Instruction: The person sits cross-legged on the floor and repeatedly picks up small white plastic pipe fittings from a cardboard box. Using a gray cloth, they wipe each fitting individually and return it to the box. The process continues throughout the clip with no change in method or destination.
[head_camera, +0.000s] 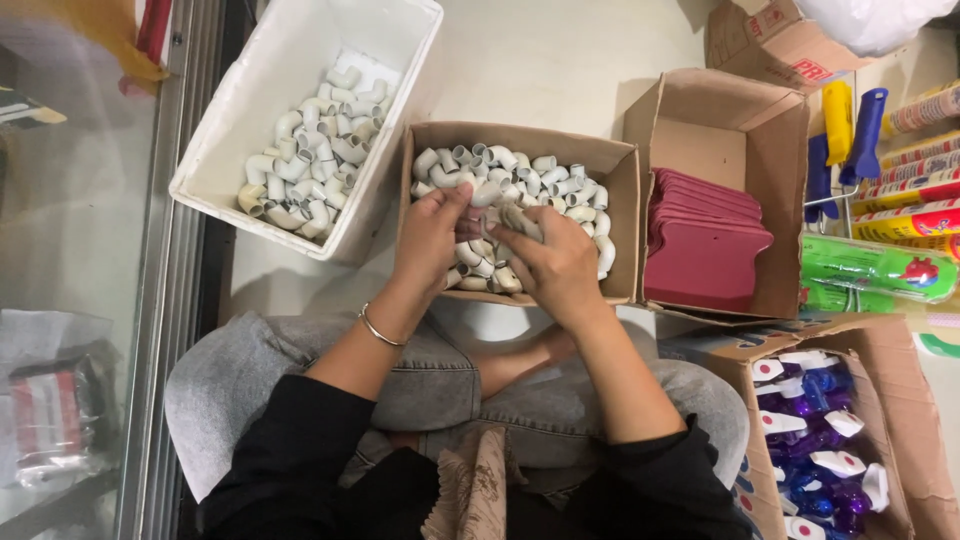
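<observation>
Knees (430, 380) crossed under me, cardboard box (620, 230) pulled close for reach. Left hand (430, 235) pinches one white elbow fitting (487, 193); right hand (560, 270) grips a grey rag (520, 222).

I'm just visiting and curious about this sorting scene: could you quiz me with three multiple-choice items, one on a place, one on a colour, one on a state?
1. Where are both hands?
A. In the middle cardboard box
B. In the white plastic bin
C. In the spray bottle box

2. What colour are the flat pieces stacked in the open box to the right?
A. Green
B. Dark red
C. Yellow

3. How does the white plastic bin stand?
A. Lidded
B. Overturned
C. Open, partly filled

Answers: A, the left hand and right hand grip white pipe elbows in the cardboard box; B, the flat pieces are dark red; C, the white bin shows elbows inside.
</observation>
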